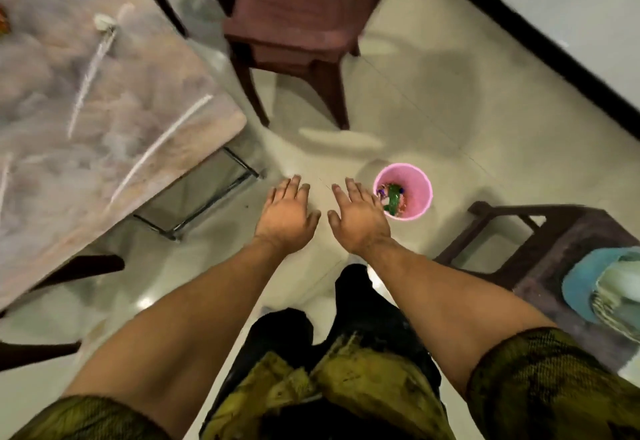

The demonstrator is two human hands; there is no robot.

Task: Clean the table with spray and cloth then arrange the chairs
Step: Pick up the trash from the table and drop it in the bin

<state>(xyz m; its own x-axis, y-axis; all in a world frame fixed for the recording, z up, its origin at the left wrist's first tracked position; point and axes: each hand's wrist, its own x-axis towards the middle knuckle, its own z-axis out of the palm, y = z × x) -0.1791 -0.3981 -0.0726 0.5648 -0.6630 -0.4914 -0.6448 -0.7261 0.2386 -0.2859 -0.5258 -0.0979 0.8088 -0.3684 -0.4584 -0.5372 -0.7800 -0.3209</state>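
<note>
Fingers (294, 185) spread, both hands empty

No text, label, brand, number or sign can be read anywhere; the wrappers in the pink bin (415, 180) (by the floor's middle) are too small and blurred.

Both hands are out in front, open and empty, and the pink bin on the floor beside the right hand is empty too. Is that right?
Not quite. The head view shows the pink bin holds rubbish, including something green. The rest stands: the left hand and right hand are stretched out open, holding nothing, and the bin stands on the floor just beside the right hand.
</note>
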